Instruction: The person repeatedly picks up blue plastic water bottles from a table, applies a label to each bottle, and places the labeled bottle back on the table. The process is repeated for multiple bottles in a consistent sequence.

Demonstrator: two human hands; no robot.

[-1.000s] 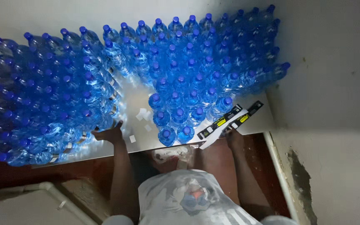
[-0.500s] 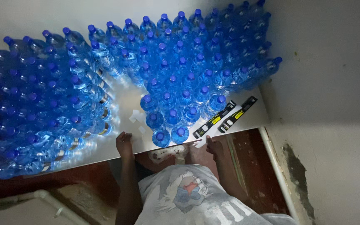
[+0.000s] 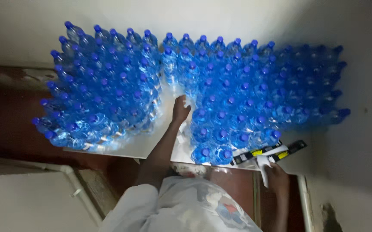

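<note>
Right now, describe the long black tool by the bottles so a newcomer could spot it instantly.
Find the white table crowded with blue-capped water bottles. Go to its near right corner, beside the right hand. There lies the black level, the only long flat bar, dark with yellow patches, unlike the round blue bottles.

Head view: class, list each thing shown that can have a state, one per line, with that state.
Water bottles: upright, capped, packed in two blocks.
Left hand: reaching into the gap between blocks, holding nothing visible.
Right hand: gripping white paper.
Black-and-yellow strips: lying flat at table edge.
</note>
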